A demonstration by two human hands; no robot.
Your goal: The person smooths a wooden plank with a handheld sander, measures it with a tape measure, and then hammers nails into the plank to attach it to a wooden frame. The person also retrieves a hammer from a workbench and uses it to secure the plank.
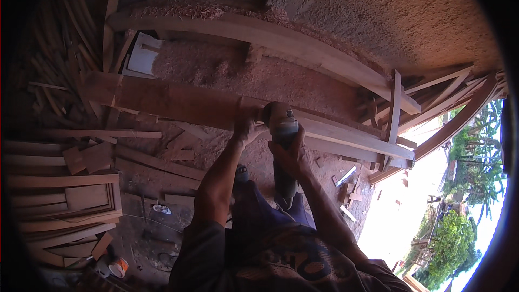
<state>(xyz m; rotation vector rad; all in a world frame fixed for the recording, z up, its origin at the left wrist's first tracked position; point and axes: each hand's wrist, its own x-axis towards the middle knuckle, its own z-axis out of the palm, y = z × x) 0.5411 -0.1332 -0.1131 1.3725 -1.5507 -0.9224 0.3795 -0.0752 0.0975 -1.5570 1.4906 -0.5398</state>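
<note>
Sawdust-strewn workshop floor point(200, 67), lettered dark shirt point(243, 262), right fingers point(298, 143) wrapped around power tool point(282, 123), left fingers point(248, 125) near plank point(178, 100), grip unclear

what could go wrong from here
The left hand is close to the head of the tool; a slip might injure it.
The cord comes off the tool right by the trousers, so it could snag.
Scrap wood lies about the floor, a possible trip hazard.

You can reach between the far beam point(243, 28) and the near beam point(351, 136); 1 wooden crosspiece point(394, 105) bars your right.
</note>
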